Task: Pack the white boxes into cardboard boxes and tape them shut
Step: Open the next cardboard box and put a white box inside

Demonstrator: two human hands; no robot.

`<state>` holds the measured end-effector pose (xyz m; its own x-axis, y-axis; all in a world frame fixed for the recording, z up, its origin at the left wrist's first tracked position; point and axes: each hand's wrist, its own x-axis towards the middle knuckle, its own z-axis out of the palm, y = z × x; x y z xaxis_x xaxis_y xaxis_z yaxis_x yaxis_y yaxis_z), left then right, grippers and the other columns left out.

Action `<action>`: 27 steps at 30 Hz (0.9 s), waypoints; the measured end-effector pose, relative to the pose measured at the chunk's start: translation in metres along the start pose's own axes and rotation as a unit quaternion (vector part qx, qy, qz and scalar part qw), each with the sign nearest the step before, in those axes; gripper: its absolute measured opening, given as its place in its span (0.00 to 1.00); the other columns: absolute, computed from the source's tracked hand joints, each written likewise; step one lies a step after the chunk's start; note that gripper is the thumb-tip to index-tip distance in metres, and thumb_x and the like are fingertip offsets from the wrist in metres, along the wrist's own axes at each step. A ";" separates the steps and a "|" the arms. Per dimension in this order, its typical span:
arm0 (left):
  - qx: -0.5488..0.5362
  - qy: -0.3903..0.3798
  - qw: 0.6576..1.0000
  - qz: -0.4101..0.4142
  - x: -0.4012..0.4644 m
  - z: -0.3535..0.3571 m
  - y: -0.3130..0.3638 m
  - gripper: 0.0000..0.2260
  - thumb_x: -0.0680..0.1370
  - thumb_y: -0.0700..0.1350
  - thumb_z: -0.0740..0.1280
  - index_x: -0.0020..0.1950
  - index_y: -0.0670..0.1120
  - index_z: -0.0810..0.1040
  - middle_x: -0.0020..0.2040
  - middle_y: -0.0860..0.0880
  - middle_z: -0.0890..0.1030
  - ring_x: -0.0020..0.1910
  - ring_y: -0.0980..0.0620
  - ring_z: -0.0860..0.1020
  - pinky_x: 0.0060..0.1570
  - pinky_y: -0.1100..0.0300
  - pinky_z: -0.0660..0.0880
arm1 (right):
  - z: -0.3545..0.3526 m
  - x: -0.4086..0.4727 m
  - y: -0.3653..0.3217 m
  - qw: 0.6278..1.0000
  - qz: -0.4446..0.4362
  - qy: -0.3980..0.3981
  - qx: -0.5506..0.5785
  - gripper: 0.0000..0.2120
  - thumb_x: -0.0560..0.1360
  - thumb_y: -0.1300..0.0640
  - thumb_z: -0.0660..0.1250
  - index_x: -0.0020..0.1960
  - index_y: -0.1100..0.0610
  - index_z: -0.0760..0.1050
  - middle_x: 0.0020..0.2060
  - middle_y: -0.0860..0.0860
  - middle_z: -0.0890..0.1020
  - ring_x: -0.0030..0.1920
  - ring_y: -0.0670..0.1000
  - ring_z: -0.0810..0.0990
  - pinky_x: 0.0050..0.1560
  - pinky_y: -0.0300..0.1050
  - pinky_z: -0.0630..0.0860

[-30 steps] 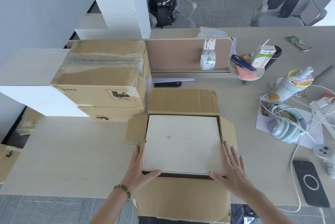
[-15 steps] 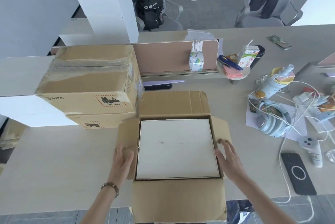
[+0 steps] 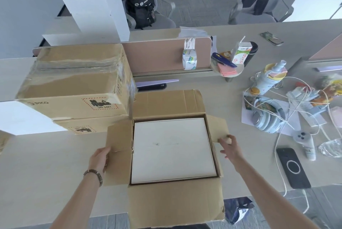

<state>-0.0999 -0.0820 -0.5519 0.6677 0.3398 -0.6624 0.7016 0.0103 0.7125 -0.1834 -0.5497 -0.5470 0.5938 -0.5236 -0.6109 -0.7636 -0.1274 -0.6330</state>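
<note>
Flaps next — that is the step in hand, judging by where the hands sit. White box lies flat inside the open cardboard box, seated below the rim, all four flaps out. Left hand is on the outer edge of the left side flap, fingers curled around that edge, gripping it; flap is raised partway. Right hand is at the outer corner of the right side flap, fingertips pinching the cardboard, thumb hidden behind it.

Key relation: the white box lies inward from both grips — to the right of the left hand, to the left of the right hand — so each flap has to swing toward the middle, over the white top. Each hand is nearest its own flap; no crossing needed. Far flap and near flap run the long way across and would fold after the side ones, likely.

Tape roll hangs on the divider beyond the box, well apart from both hands, slightly nearer the right one. Taped cardboard boxes stacked just beside the open box, on the left.
</note>
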 end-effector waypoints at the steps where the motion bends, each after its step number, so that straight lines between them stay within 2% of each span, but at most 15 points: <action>1: -0.006 0.006 1.000 0.003 0.000 -0.001 0.005 0.09 0.79 0.46 0.69 0.56 0.43 0.78 0.44 0.46 0.78 0.41 0.48 0.74 0.42 0.56 0.71 | -0.001 0.001 0.001 1.000 0.001 0.002 0.004 0.26 0.78 0.46 0.66 0.72 0.51 0.63 0.45 0.48 0.79 0.46 0.57 0.83 0.49 0.55 0.78; 4: 0.014 0.027 0.999 0.019 0.000 -0.002 0.018 0.06 0.79 0.45 0.70 0.53 0.43 0.79 0.51 0.42 0.80 0.49 0.44 0.77 0.53 0.51 0.75 | 0.001 0.003 0.001 0.997 0.026 -0.021 0.062 0.31 0.80 0.45 0.64 0.76 0.55 0.56 0.54 0.56 0.78 0.50 0.58 0.79 0.52 0.54 0.75; 6: 0.045 0.046 0.997 0.032 -0.002 -0.003 0.024 0.07 0.78 0.45 0.70 0.53 0.42 0.80 0.53 0.40 0.82 0.53 0.41 0.79 0.57 0.47 0.77 | 0.006 0.004 0.002 0.990 0.065 -0.064 0.105 0.26 0.81 0.41 0.59 0.73 0.55 0.61 0.59 0.58 0.76 0.55 0.58 0.77 0.54 0.53 0.71; 8: 0.078 0.059 0.994 0.049 -0.009 -0.004 0.030 0.08 0.78 0.46 0.71 0.53 0.42 0.81 0.53 0.40 0.82 0.54 0.40 0.80 0.58 0.44 0.77 | 0.011 0.006 0.004 0.983 0.095 -0.106 0.118 0.24 0.81 0.36 0.55 0.65 0.53 0.68 0.56 0.57 0.79 0.54 0.57 0.77 0.56 0.54 0.69; 11: 0.109 0.072 0.988 0.076 -0.020 -0.008 0.039 0.09 0.78 0.45 0.71 0.53 0.41 0.81 0.51 0.41 0.82 0.52 0.41 0.80 0.57 0.44 0.77 | 0.016 0.003 -0.001 0.981 0.097 -0.126 0.110 0.21 0.81 0.36 0.54 0.56 0.52 0.73 0.45 0.57 0.80 0.43 0.56 0.78 0.51 0.51 0.71; 14: 0.139 0.078 0.981 0.113 -0.028 -0.012 0.049 0.08 0.77 0.45 0.72 0.50 0.41 0.81 0.50 0.41 0.82 0.49 0.43 0.79 0.56 0.44 0.78 | 0.011 -0.001 -0.006 0.990 0.076 -0.083 0.083 0.19 0.82 0.42 0.57 0.55 0.57 0.75 0.37 0.54 0.78 0.36 0.54 0.75 0.40 0.45 0.67; 16: 0.156 0.072 0.975 0.139 -0.034 -0.014 0.055 0.07 0.77 0.45 0.71 0.50 0.41 0.81 0.48 0.42 0.82 0.47 0.43 0.79 0.55 0.45 0.78 | 0.003 0.000 -0.004 0.997 0.049 -0.022 0.057 0.20 0.80 0.42 0.62 0.56 0.59 0.75 0.40 0.54 0.80 0.42 0.55 0.77 0.45 0.47 0.72; 18: 0.175 0.064 0.969 0.165 -0.042 -0.014 0.061 0.06 0.78 0.44 0.71 0.49 0.41 0.80 0.47 0.43 0.82 0.45 0.44 0.78 0.54 0.47 0.77 | -0.008 -0.001 -0.001 0.999 0.031 0.031 0.026 0.18 0.78 0.40 0.64 0.55 0.55 0.74 0.47 0.55 0.80 0.49 0.57 0.77 0.51 0.49 0.73; 21: 0.209 0.052 0.956 0.198 -0.052 -0.014 0.069 0.05 0.78 0.44 0.71 0.44 0.43 0.79 0.42 0.45 0.82 0.41 0.45 0.77 0.48 0.48 0.77 | -0.027 -0.007 -0.006 0.997 -0.005 0.076 0.014 0.18 0.77 0.42 0.68 0.56 0.56 0.74 0.49 0.56 0.79 0.49 0.58 0.77 0.45 0.47 0.70; 24: 0.260 0.047 0.937 0.229 -0.063 -0.011 0.077 0.10 0.77 0.44 0.71 0.39 0.44 0.74 0.34 0.47 0.77 0.33 0.47 0.72 0.37 0.54 0.68 | -0.050 -0.018 -0.021 0.994 -0.060 0.092 -0.027 0.16 0.75 0.44 0.71 0.52 0.56 0.76 0.46 0.54 0.81 0.45 0.56 0.79 0.39 0.46 0.70; 27: 0.309 0.057 0.910 0.270 -0.079 -0.004 0.084 0.11 0.77 0.45 0.71 0.40 0.41 0.74 0.37 0.46 0.80 0.36 0.46 0.74 0.35 0.56 0.66 | -0.065 -0.033 -0.039 0.988 -0.118 0.076 -0.062 0.15 0.75 0.46 0.71 0.45 0.59 0.76 0.38 0.52 0.80 0.39 0.53 0.78 0.34 0.44 0.68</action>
<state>-0.0949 -0.1046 -0.4392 0.9514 0.2338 -0.2002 0.3077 -0.7065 0.6374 -0.1893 -0.5821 -0.4713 0.7216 -0.5865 -0.3678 -0.6388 -0.3593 -0.6804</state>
